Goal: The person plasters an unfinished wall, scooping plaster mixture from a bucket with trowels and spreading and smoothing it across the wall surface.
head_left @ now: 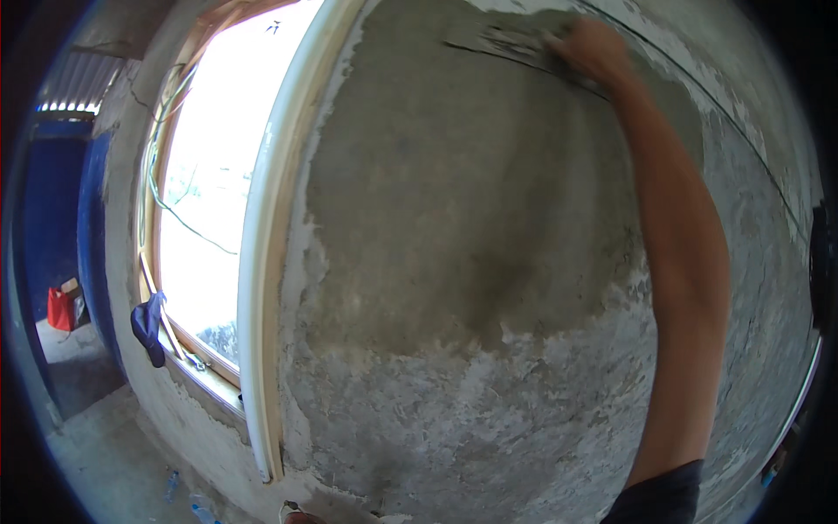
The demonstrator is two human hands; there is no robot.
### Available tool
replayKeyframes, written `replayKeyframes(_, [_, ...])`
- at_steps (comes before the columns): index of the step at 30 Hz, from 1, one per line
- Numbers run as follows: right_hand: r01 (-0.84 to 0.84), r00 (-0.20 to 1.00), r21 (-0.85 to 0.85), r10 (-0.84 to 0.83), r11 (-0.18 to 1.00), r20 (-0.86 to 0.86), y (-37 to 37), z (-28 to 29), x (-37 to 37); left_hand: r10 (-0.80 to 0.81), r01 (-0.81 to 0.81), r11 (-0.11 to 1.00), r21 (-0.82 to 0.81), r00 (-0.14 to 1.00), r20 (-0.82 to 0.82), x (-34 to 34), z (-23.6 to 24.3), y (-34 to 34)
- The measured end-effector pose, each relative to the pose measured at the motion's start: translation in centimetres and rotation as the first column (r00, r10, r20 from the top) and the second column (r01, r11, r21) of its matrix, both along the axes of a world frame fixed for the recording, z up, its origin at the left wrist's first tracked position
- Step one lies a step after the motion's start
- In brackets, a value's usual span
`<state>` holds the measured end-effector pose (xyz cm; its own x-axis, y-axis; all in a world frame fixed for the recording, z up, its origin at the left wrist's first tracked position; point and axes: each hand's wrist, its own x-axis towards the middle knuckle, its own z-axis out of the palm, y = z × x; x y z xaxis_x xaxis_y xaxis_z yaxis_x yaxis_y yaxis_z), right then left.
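Observation:
My right hand (pixel 596 54), on a raised arm, grips a plastering trowel (pixel 515 44) near the top of the wall. The trowel's long, thin blade lies against the wall, and grey mortar clings to its back. My fingers and the wrist hide most of its handle. Under and around it spreads a patch of smooth, damp grey plaster (pixel 419 175) with a ragged border. A darker streak runs down its middle. Rough, mottled older wall (pixel 489 419) shows below. My left hand is out of view.
Left of the plaster runs a long pale upright strip (pixel 266 218) beside a bright window (pixel 209 183). A dark blue cap (pixel 148 327) hangs at the sill. Further left are a blue door (pixel 57 192) and a red bag (pixel 60 308). Plastic bottles (pixel 202 508) lie on the floor.

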<state>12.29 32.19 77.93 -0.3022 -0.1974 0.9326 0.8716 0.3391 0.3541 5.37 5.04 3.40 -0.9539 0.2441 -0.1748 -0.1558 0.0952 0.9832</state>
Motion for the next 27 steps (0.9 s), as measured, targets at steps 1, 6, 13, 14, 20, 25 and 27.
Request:
replayKeyframes(1, [0.005,0.999,0.031,-0.007,1.000,0.040,-0.4,-0.3,-1.8,-0.012,0.012,1.000,-0.006,1.000,-0.015,-0.5,0.3,-0.4])
replayKeyframes(6, [0.006,0.983,-0.168,-0.037,0.986,-0.180,4.9,2.0,13.3,-0.039,0.046,0.997,0.061,0.993,-0.110,-1.7,1.1,-0.3])
replayKeyframes(13, [0.074,0.995,-0.044,-0.077,0.996,-0.063,4.4,3.2,7.4,-0.022,0.041,0.992,0.121,0.987,-0.157,-1.5,2.9,-0.6])
replayKeyframes(14, [0.070,0.998,0.025,-0.069,0.997,-0.009,3.3,2.7,3.6,-0.020,0.035,0.993,0.113,0.991,-0.132,-1.4,3.4,-0.6])
replayKeyframes(20, [0.124,0.986,-0.116,-0.136,0.985,-0.100,5.4,4.4,10.1,-0.009,0.010,0.997,0.073,1.000,-0.007,-0.6,2.2,-0.4])
replayKeyframes(25, [-0.049,0.979,-0.033,0.041,0.998,-0.197,7.7,2.8,16.9,-0.048,0.034,0.996,0.082,0.985,0.169,-2.6,-3.7,-1.2])
replayKeyframes(27, [0.001,0.996,-0.106,-0.010,0.994,-0.085,5.2,3.0,9.9,-0.051,0.045,0.996,0.075,0.995,0.090,-3.6,-2.4,-0.6])
